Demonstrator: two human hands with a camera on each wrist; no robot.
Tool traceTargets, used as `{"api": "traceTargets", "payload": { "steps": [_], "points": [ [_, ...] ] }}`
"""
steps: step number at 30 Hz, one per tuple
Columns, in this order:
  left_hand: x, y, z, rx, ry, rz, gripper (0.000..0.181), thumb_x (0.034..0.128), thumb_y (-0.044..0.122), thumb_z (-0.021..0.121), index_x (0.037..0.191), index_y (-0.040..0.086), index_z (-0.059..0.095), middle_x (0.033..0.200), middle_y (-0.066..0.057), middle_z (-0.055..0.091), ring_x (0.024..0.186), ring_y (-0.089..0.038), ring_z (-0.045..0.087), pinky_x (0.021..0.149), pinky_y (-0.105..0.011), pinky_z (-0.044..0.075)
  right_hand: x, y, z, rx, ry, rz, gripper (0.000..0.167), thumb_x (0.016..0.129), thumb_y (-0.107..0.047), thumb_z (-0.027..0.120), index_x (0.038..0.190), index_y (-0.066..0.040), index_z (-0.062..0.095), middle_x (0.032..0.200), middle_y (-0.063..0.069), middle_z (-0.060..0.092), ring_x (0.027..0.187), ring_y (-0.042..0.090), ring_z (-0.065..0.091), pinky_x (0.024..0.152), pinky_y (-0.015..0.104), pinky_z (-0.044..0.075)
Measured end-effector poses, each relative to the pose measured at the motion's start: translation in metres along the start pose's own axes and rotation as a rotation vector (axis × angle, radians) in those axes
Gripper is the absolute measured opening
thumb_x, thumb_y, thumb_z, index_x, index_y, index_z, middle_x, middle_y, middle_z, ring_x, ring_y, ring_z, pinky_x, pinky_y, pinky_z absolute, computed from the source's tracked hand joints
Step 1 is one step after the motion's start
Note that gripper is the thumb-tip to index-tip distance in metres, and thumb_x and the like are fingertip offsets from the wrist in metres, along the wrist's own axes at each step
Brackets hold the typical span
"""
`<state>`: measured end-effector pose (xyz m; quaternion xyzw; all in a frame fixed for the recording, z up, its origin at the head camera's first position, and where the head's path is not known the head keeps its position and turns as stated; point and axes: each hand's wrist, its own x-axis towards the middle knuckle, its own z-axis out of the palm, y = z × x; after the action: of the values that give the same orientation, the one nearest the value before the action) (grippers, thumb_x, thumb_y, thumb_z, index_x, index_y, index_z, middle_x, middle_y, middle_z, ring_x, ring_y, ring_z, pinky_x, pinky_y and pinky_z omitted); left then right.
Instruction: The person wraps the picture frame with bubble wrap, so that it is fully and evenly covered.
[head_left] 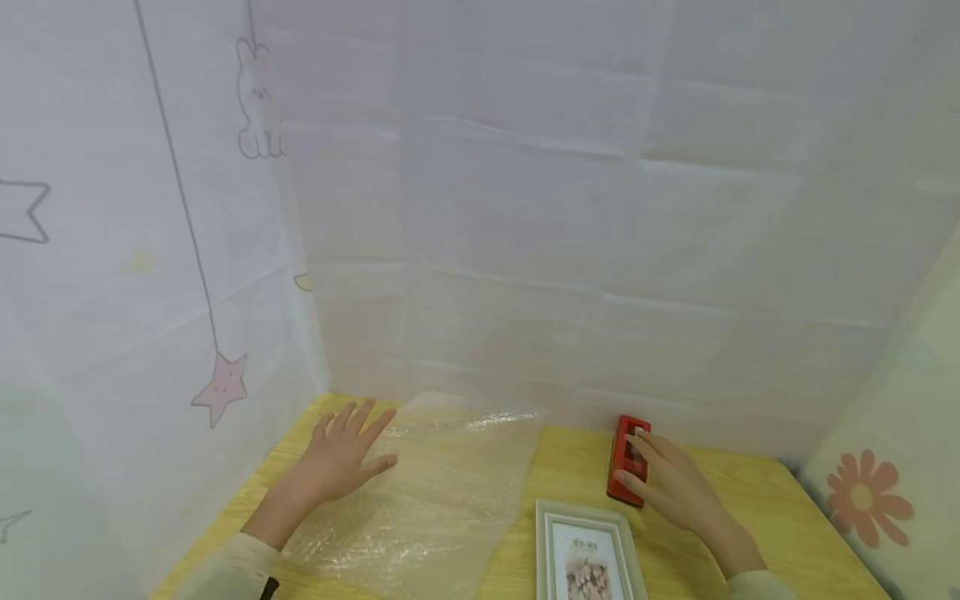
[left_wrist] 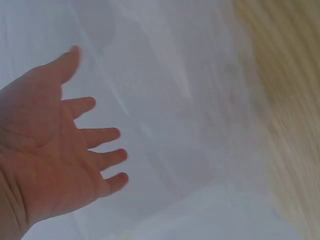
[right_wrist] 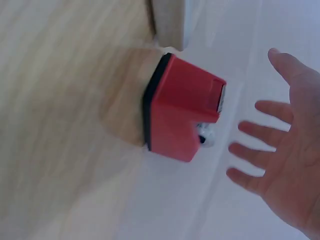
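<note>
A clear, shiny plastic sheet (head_left: pixel 442 492) lies spread on the left part of the table. Over its left edge is my left hand (head_left: pixel 337 462), fingers spread; in the left wrist view the hand (left_wrist: pixel 55 150) holds nothing. A red tape dispenser (head_left: pixel 618 458) with a dark base stands right of the sheet. My right hand (head_left: pixel 678 487) is above it with loosely extended fingers. The right wrist view shows a gap between that hand (right_wrist: pixel 285 155) and the dispenser (right_wrist: pixel 175 110). A pale photo frame (head_left: pixel 588 567) lies face up nearer to me.
The yellow wood-grain table (head_left: pixel 738 500) meets a white hanging cloth (head_left: pixel 510 250) at the back. Printed cloth with a pink star (head_left: pixel 221 387) hangs on the left, and one with a red flower (head_left: pixel 862 497) on the right.
</note>
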<state>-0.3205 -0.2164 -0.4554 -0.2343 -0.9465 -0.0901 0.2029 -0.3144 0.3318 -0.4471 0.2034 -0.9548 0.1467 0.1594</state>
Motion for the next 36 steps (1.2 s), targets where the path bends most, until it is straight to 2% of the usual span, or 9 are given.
{"api": "traceTargets", "payload": {
  "steps": [2, 5, 10, 14, 19, 22, 27, 30, 36],
  "points": [
    [-0.008, 0.018, -0.004, 0.027, -0.052, 0.000, 0.079, 0.0956, 0.054, 0.065, 0.159, 0.015, 0.038, 0.155, -0.027, 0.036, 0.138, -0.055, 0.033, 0.104, -0.075, 0.024, 0.010, -0.009, -0.001, 0.011, -0.018, -0.061, 0.065, 0.099, -0.050, 0.063, 0.146, -0.005, 0.055, 0.143, 0.019, 0.055, 0.129, 0.043, 0.051, 0.102, 0.065, 0.039],
    [-0.020, 0.045, -0.006, -0.016, -0.185, -0.020, 0.080, 0.0953, 0.052, 0.067, 0.160, 0.016, 0.035, 0.156, -0.026, 0.035, 0.137, -0.056, 0.033, 0.104, -0.076, 0.024, 0.025, -0.022, -0.001, 0.009, -0.050, -0.130, 0.054, 0.101, -0.046, 0.064, 0.139, -0.008, 0.062, 0.135, 0.015, 0.062, 0.123, 0.039, 0.058, 0.098, 0.060, 0.046],
    [-0.037, 0.077, -0.007, -0.057, -0.388, -0.151, 0.083, 0.0933, 0.059, 0.065, 0.160, 0.022, 0.034, 0.151, -0.024, 0.043, 0.128, -0.059, 0.042, 0.097, -0.079, 0.028, 0.052, -0.044, 0.005, -0.049, -0.100, -0.223, 0.049, 0.100, -0.048, 0.062, 0.134, -0.014, 0.066, 0.132, 0.008, 0.064, 0.120, 0.032, 0.061, 0.095, 0.054, 0.049],
    [-0.045, 0.098, -0.014, -0.034, -0.490, -0.243, 0.086, 0.0884, 0.063, 0.068, 0.158, 0.024, 0.038, 0.146, -0.024, 0.048, 0.119, -0.061, 0.047, 0.088, -0.081, 0.034, 0.071, -0.059, 0.017, -0.074, -0.141, -0.310, 0.054, 0.099, -0.051, 0.063, 0.138, -0.015, 0.064, 0.137, 0.006, 0.061, 0.123, 0.029, 0.059, 0.099, 0.050, 0.049],
    [-0.049, 0.115, -0.015, 0.042, -0.482, -0.313, 0.086, 0.0867, 0.070, 0.064, 0.156, 0.023, 0.043, 0.149, -0.028, 0.042, 0.119, -0.069, 0.042, 0.079, -0.083, 0.038, 0.089, -0.073, 0.036, -0.063, -0.206, -0.400, 0.059, 0.098, -0.050, 0.065, 0.142, -0.011, 0.061, 0.144, 0.009, 0.055, 0.130, 0.031, 0.054, 0.104, 0.050, 0.045],
    [-0.051, 0.119, -0.010, 0.051, -0.461, -0.320, 0.090, 0.0838, 0.073, 0.063, 0.153, 0.018, 0.047, 0.148, -0.033, 0.042, 0.115, -0.073, 0.042, 0.074, -0.084, 0.039, 0.095, -0.080, 0.046, -0.053, -0.251, -0.417, 0.061, 0.098, -0.052, 0.064, 0.144, -0.012, 0.059, 0.149, 0.011, 0.051, 0.135, 0.034, 0.049, 0.107, 0.054, 0.041],
    [-0.050, 0.123, -0.003, -0.031, -0.477, -0.293, 0.091, 0.0805, 0.072, 0.067, 0.146, 0.011, 0.053, 0.146, -0.035, 0.042, 0.110, -0.075, 0.043, 0.068, -0.082, 0.042, 0.095, -0.089, 0.059, 0.007, -0.352, -0.343, 0.067, 0.097, -0.056, 0.063, 0.149, -0.016, 0.054, 0.153, 0.013, 0.046, 0.138, 0.038, 0.044, 0.107, 0.058, 0.038],
    [-0.052, 0.122, -0.003, -0.060, -0.489, -0.283, 0.088, 0.0815, 0.068, 0.070, 0.144, 0.008, 0.054, 0.144, -0.036, 0.043, 0.105, -0.075, 0.046, 0.062, -0.074, 0.049, 0.093, -0.094, 0.070, 0.051, -0.414, -0.271, 0.069, 0.097, -0.058, 0.062, 0.153, -0.020, 0.049, 0.156, 0.011, 0.043, 0.139, 0.036, 0.044, 0.106, 0.057, 0.039],
    [-0.049, 0.117, -0.006, -0.121, -0.499, -0.235, 0.085, 0.0840, 0.060, 0.075, 0.141, 0.001, 0.053, 0.136, -0.040, 0.044, 0.098, -0.076, 0.048, 0.057, -0.067, 0.053, 0.090, -0.099, 0.083, 0.034, -0.461, -0.216, 0.069, 0.098, -0.053, 0.064, 0.154, -0.018, 0.047, 0.154, 0.011, 0.046, 0.137, 0.033, 0.046, 0.107, 0.055, 0.040]
  ]
}}
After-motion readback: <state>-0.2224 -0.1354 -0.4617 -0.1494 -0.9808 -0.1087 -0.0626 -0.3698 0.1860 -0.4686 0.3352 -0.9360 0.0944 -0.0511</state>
